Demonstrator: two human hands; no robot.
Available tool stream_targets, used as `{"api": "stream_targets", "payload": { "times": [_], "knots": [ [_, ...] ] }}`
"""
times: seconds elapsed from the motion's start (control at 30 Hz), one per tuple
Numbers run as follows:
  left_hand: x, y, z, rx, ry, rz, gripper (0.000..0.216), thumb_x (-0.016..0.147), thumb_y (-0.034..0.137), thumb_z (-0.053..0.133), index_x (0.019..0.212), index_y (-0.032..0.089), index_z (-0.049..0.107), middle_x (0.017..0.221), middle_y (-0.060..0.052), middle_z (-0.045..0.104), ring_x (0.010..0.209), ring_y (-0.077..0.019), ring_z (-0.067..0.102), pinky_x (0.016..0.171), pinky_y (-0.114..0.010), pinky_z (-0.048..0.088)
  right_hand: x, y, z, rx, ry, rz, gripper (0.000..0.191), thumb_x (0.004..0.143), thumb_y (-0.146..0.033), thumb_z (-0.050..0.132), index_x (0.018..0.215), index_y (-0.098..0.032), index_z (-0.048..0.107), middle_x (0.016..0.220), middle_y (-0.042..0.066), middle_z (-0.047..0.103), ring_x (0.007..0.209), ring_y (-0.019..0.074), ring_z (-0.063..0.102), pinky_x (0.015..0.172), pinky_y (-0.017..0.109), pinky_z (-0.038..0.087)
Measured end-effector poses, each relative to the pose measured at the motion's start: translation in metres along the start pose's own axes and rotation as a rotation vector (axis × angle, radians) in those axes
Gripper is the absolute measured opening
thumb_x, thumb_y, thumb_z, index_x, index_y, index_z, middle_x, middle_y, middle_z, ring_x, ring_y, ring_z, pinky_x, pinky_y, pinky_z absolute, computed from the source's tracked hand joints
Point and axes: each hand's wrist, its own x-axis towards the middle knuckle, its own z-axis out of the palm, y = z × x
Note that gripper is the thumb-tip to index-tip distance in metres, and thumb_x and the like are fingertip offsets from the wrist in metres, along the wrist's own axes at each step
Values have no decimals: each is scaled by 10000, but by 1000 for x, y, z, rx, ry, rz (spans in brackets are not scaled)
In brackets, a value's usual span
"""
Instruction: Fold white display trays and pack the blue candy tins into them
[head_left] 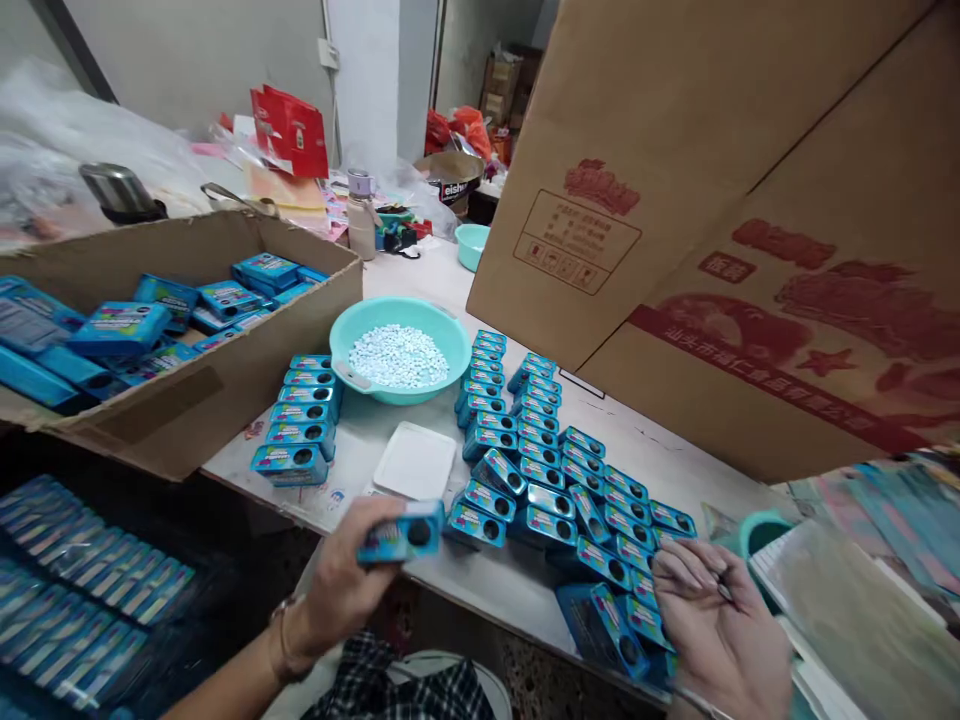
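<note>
My left hand [346, 575] is closed around a small blue box [409, 533] with a dark round spot on its end, held above the table's front edge. My right hand [724, 625] is turned palm up beside the right end of the rows, its fingers curled; what they pinch, if anything, I cannot make out. Several rows of matching blue boxes [540, 470] stand on the white table between my hands. Just beyond my left hand lies a white square plate [416, 460]. Behind it, a turquoise bowl [349, 335] contains small pale pellets [397, 355].
A shorter row of blue boxes [304, 412] stands left of the bowl. An open carton [202, 415] with loose blue boxes is at the left, above packed boxes [82, 590]. A tall cardboard box [675, 230] walls off the right back. Stacked sheets [862, 600] lie at right.
</note>
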Motion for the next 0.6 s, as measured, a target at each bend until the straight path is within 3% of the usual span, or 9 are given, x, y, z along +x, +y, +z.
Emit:
{"api": "stream_targets", "payload": {
  "times": [0.07, 0.13, 0.3, 0.37, 0.47, 0.6],
  "knots": [
    [34, -14, -9, 4, 72, -90, 352, 818, 199, 647, 1148, 236, 528, 1076, -59, 617, 1021, -210, 614, 909, -346, 504, 5, 18, 11, -12, 11, 42, 239, 770, -33, 583, 741, -200, 414, 647, -78, 448, 506, 62, 456, 452, 190, 433],
    [63, -33, -3, -19, 67, -140, 329, 824, 259, 670, 1123, 229, 535, 1070, -50, 605, 1015, -202, 603, 912, -337, 491, 12, 43, 26, -36, 18, 105, 211, 792, -65, 582, 747, -197, 424, 648, -78, 441, 504, 58, 445, 452, 183, 432],
    [95, -68, 30, -85, -114, -163, 401, 819, 302, 683, 1183, 224, 534, 1091, -62, 592, 1028, -213, 597, 911, -367, 489, 28, 107, 61, -148, 18, 201, 112, 829, -155, 587, 780, -186, 491, 738, -39, 515, 608, 67, 517, 546, 196, 500],
    [91, -69, 28, -116, -83, -185, 651, 762, 328, 745, 1332, 232, 445, 1223, -102, 548, 1154, -250, 558, 981, -410, 468, 34, 125, 71, -195, 46, 215, 79, 843, -199, 584, 800, -186, 518, 786, -14, 556, 688, 95, 568, 608, 236, 538],
    [71, -62, 7, -208, 127, -291, 955, 702, 344, 799, 1480, 260, 253, 1399, -136, 450, 1303, -279, 466, 1057, -439, 431, 49, 147, 89, -260, 52, 254, 71, 866, -228, 559, 812, -194, 529, 797, -6, 578, 733, 116, 598, 645, 265, 552],
    [21, -50, -24, -296, 403, -556, 686, 803, 340, 705, 1413, 262, 400, 1268, -96, 583, 1168, -235, 588, 1007, -396, 489, 88, 192, 130, -397, -200, 363, 126, 885, -241, 544, 771, -198, 509, 680, -46, 502, 552, 72, 492, 531, 191, 468]
  ]
}}
